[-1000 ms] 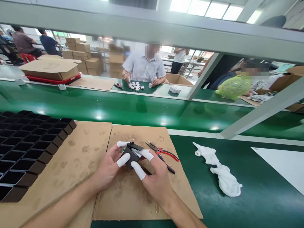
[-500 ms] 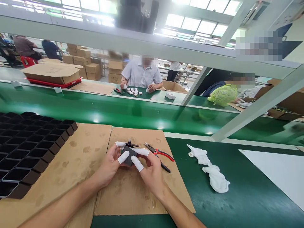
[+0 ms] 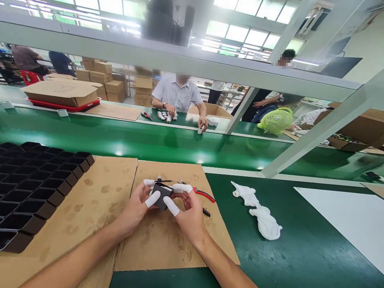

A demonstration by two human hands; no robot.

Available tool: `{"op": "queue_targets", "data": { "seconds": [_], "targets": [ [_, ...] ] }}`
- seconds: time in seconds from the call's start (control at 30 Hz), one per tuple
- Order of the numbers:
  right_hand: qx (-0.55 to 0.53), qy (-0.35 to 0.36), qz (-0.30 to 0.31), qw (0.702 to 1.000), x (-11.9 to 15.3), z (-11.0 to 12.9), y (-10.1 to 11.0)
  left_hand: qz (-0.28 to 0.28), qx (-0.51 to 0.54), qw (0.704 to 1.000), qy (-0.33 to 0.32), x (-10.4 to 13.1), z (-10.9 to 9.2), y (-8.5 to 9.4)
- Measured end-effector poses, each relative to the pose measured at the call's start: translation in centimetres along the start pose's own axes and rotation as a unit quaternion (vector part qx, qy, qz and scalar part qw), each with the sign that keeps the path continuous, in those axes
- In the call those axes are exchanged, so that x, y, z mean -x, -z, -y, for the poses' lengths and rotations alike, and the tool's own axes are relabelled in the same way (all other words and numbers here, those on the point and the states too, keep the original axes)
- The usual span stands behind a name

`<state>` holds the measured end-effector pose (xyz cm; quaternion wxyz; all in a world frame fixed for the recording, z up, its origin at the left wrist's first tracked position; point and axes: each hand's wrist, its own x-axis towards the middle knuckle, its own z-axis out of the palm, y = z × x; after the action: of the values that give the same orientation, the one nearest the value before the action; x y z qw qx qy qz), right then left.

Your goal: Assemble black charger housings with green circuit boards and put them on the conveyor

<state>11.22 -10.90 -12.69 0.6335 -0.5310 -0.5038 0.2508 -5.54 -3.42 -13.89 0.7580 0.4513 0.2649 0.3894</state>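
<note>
Both my hands hold a small black box-shaped part point(image 3: 162, 196) above the cardboard sheet point(image 3: 162, 244). My left hand point(image 3: 138, 206) grips its left side, thumb on the near face. My right hand point(image 3: 187, 208) pinches it from the right, with thumb and forefinger. White finger covers sit on the thumbs and forefingers. A dark piece with a short stub point(image 3: 160, 180) sticks up at the box's far edge; its details are too small to tell. Just beyond my right hand lie pliers with red-and-black handles point(image 3: 204, 195), partly hidden by that hand.
Rows of dark open hexagonal cups point(image 3: 45, 192) stand at left. White crumpled cloth gloves point(image 3: 265, 220) and a white sheet point(image 3: 348, 220) lie at right. A green conveyor belt point(image 3: 120, 138) runs across, below a white frame beam point(image 3: 180, 56). A co-worker point(image 3: 178, 96) sits opposite, near a green fan point(image 3: 276, 120).
My hands still hold the black box, with only slight movement. The view has shifted a little. The co-worker opposite has reached a hand with a small white piece out to the belt's edge.
</note>
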Motion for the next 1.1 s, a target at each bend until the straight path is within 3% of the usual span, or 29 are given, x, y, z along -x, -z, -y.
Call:
{"op": "queue_targets", "data": {
  "seconds": [0.3, 0.47, 0.77, 1.1],
  "targets": [
    [-0.017, 0.017, -0.029, 0.999, -0.4, -0.3, 0.9, 0.059, 0.067, 0.995, 0.054, 0.7, -0.1, -0.5],
    [-0.027, 0.026, -0.017, 0.999, -0.7, 0.2, 1.0, 0.082, 0.049, 0.995, 0.042, 1.0, -0.2, -0.7],
    [-0.07, -0.016, 0.017, 0.997, -1.0, 0.4, 0.9, 0.039, 0.029, 0.998, 0.031, 1.5, 0.1, -0.7],
    [-0.11, -0.051, 0.01, 0.993, -0.8, 0.3, 1.1, 0.049, 0.054, 0.996, 0.049, 1.7, -1.3, -0.9]
  ]
}}
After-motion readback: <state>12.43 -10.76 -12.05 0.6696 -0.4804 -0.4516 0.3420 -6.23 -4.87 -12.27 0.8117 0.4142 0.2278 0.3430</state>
